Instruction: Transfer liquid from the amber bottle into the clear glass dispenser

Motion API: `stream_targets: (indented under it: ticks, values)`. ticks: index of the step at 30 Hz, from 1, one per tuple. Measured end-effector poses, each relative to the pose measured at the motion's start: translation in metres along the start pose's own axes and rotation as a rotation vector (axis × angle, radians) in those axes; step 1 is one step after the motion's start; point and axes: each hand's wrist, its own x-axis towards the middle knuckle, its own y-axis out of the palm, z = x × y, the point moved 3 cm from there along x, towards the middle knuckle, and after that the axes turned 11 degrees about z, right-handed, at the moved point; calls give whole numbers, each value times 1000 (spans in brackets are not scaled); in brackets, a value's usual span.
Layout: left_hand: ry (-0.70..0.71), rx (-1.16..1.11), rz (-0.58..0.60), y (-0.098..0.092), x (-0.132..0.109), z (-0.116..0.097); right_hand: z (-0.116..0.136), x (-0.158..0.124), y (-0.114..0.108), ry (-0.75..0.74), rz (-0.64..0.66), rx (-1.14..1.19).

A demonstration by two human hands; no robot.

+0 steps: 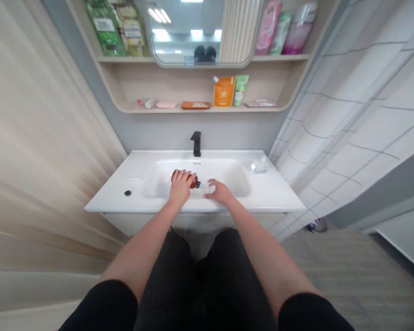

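Over the white sink basin (239, 179), my left hand (181, 187) is wrapped round a reddish-brown bottle (175, 175). The bottle lies tilted on its side, its dark neck pointing right. My right hand (220, 191) holds a small clear container (209, 188) close to the bottle's mouth, its thumb and fingers on either side. Whether the two touch is too small to tell. Any liquid passing between them cannot be made out. Behind both hands the black faucet (197, 143) stands at the back of the sink.
A small black cap (127, 193) lies on the left counter, and a clear crumpled-looking item (259, 165) on the right. Above hangs a shelf (134, 109) with an orange pouch (224, 91), a green tube (240, 90) and a mirror (186, 34). A beige curtain (51, 138) borders the left.
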Motion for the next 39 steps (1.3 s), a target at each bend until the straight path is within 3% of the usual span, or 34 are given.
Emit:
stream_targets:
  ticks: [24, 39]
  values:
    - [34, -8, 50, -2, 6, 0, 6, -7, -6, 5, 10, 70]
    - [70, 29, 58, -12, 15, -2, 9, -10, -10, 16, -18, 101]
